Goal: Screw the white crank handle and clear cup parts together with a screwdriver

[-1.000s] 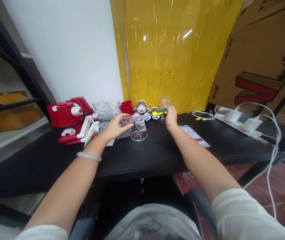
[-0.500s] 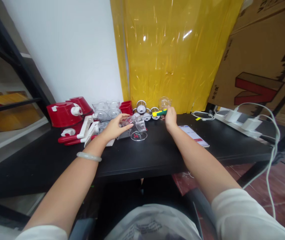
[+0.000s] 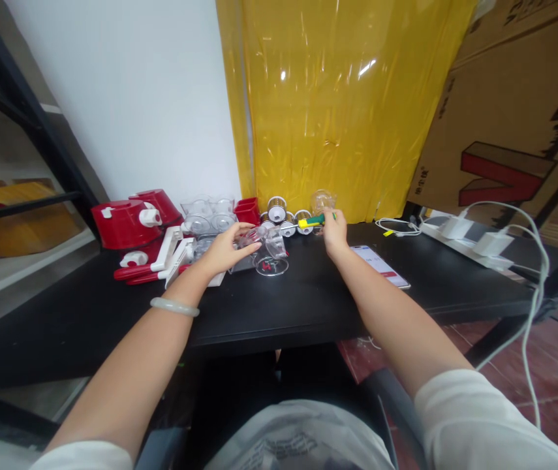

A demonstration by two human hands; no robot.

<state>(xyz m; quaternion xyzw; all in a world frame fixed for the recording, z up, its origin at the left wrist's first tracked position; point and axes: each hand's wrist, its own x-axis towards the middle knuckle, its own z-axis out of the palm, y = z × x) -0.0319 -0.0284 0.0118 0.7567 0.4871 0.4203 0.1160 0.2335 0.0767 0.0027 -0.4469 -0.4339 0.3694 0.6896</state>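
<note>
My left hand (image 3: 232,248) is closed around a clear plastic part (image 3: 272,251) with a round, flared end that faces me, low over the black tabletop (image 3: 279,307). Red marks show through that round end. In my right hand (image 3: 334,230) is a screwdriver (image 3: 315,220) with a green and yellow handle. Its thin shaft points left and reaches the clear part's upper edge; the exact contact at the tip is too small to make out. Behind the screwdriver lie several ribbed cylinders with white end caps (image 3: 277,209).
Red housings (image 3: 124,224) and white levers with red grips (image 3: 164,258) lie on the left. Clear cups (image 3: 210,212) and a red piece (image 3: 247,211) stand at the back. A phone (image 3: 380,266), a coiled cable (image 3: 399,226) and a power strip (image 3: 465,241) are on the right.
The screwdriver's handle has shifted very slightly in my right hand, and its metal shaft now shows more plainly. My left hand and the clear part have stayed put.
</note>
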